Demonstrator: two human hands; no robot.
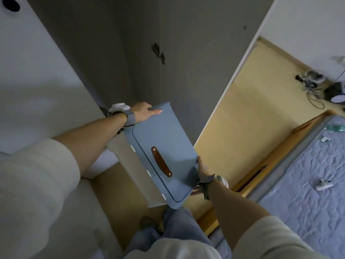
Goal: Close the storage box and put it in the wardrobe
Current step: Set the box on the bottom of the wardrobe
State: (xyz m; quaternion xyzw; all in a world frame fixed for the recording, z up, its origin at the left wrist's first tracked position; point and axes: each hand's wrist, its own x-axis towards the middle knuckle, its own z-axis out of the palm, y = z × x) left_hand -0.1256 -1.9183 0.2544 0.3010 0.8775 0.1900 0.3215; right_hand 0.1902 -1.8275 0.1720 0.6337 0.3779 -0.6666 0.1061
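Observation:
A blue fabric storage box [164,139] with a brown leather handle [161,161] is held up in the air, its lid flap down. My left hand [144,112] grips the box's far upper corner. My right hand [202,168] grips its near right edge. The box hangs in front of the open wardrobe, whose dark grey inside [168,53] fills the middle of the view. A white wardrobe door [37,62] stands at the left.
Another white door edge [240,79] runs along the right of the opening. Wooden floor [252,109] lies to the right, with cables and small devices [313,81] at the far right. A bed with a blue quilted cover [308,184] is at lower right.

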